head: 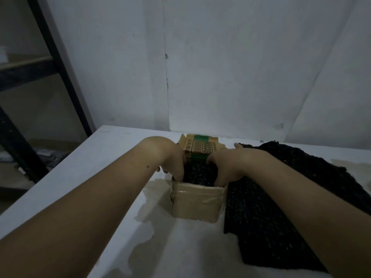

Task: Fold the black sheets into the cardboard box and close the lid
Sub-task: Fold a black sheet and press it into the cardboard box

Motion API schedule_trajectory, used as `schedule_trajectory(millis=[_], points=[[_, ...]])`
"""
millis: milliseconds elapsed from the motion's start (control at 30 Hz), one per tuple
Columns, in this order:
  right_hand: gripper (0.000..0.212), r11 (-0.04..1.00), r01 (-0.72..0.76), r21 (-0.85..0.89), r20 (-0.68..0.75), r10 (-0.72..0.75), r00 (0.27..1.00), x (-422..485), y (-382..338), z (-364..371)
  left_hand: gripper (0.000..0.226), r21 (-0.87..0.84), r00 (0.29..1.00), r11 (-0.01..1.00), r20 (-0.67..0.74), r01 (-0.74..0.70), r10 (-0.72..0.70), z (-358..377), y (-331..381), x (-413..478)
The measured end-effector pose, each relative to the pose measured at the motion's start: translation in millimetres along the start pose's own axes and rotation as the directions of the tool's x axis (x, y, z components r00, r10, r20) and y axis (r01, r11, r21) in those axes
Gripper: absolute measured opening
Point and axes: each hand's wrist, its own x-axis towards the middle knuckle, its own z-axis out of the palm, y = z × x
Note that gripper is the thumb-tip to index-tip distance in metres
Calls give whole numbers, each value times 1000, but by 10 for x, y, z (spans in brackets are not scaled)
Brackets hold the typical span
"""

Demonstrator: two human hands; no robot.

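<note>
Your cardboard box [195, 205] sits mid-table [90, 157], mouth up, its lid [200, 146] standing at the far edge. Your left hand [173, 163] and right hand [224, 167] reach inside onto the black sheet [197, 173]. Their fingertips are hidden, so the grip is unclear. Spare sheets [255, 217] touch the box's right side, and there is open table to the left.

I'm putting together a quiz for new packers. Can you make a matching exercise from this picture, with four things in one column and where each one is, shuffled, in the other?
Things
1. lid
2. tucked black sheet
3. loose black sheets
4. dark shelf frame

Places
A. spread on the table, right of the box
B. raised open at the box's far side
C. far left, beyond the table
D. inside the cardboard box

Pairs: 1-B, 2-D, 3-A, 4-C
</note>
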Motion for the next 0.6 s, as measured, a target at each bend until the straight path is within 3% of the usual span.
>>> schedule_trajectory(millis=[133,267,333,433,500,600], points=[[94,1000,3,25,-2,-3,1000,-39,45,-52,68,-140,998,990,52,-36,43,10,-58,-10],[93,1000,-4,13,-56,4,998,30,-42,36,51,190,991,981,-114,-47,69,170,64,109],[93,999,-12,35,-75,15,997,56,-50,76,48,221,985,974,-157,-42,78,221,85,162],[92,999,1,48,-102,4,995,28,-26,103,55,97,987,994,-144,-56,70,214,-1,143],[90,999,28,47,-147,-21,989,-43,6,92,69,-94,995,992,-64,-84,79,173,-90,111],[88,984,101,146,-356,-43,934,-243,145,40,76,-402,989,905,-10,-138,147,106,-204,-70]])
